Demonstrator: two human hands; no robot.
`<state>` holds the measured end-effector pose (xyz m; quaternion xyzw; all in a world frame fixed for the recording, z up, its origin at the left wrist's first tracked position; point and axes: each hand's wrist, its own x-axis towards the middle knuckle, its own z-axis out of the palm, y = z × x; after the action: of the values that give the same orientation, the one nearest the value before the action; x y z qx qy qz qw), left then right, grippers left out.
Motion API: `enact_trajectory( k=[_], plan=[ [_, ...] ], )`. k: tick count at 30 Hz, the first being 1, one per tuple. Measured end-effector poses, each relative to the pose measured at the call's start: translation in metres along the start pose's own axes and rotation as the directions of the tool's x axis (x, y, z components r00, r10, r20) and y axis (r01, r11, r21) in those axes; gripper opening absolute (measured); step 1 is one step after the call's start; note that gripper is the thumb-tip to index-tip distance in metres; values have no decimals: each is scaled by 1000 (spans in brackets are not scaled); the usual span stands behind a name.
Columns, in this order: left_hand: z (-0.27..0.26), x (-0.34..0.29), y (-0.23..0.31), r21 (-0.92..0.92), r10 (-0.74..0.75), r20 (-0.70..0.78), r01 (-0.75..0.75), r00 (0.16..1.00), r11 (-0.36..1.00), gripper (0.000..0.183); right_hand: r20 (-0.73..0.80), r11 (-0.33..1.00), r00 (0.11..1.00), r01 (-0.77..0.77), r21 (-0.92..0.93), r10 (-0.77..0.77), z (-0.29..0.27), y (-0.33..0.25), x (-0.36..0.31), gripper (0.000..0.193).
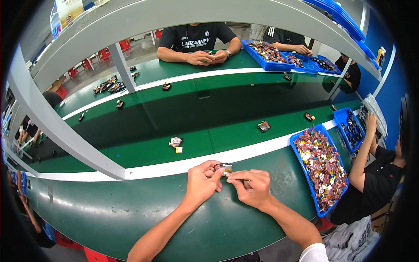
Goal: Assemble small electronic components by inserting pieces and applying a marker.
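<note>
Just past the near edge of the belt frame, my left hand (203, 181) pinches a small black plastic housing (217, 166) between thumb and fingers. A silver block with a yellow part (226, 169) shows on the housing's right side. Close against that side is my right hand (254, 187), its thumb and forefinger pressed together. A thin dark edge shows at those fingertips, too small to name. Both hands are raised over the green worktop (144, 205), and the fingers cover much of the housing.
A blue tray (307, 180) heaped with small parts (321, 166) stands at my right, beside a co-worker's arm (360, 166). Ahead, the green belt carries scattered assemblies, including one (176, 143) nearby. A grey post (65, 126) rises at left. Another person's hands (209, 57) work across the belt.
</note>
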<state>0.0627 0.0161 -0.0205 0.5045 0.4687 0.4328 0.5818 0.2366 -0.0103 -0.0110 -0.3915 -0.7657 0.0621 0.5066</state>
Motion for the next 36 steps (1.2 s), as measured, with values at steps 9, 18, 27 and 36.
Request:
enact_trajectory(
  k=[9, 18, 27, 36],
  plan=[
    [7, -5, -3, 103, 39, -85, -30, 996, 994, 20, 18, 1000, 999, 27, 16, -27, 1, 1, 0, 14],
    [-3, -6, 5, 166, 20, -104, -2, 994, 986, 17, -8, 995, 999, -44, 87, 45, 2, 0, 2, 16],
    [-145, 65, 22, 146, 247, -501, -200, 830, 969, 22, -106, 991, 989, -94, 97, 104, 0, 10, 1, 14],
    [-183, 72, 36, 940, 693, -294, 66, 658, 336, 16, -79, 991, 990, -108, 74, 114, 1, 8, 2, 16]
  ],
)
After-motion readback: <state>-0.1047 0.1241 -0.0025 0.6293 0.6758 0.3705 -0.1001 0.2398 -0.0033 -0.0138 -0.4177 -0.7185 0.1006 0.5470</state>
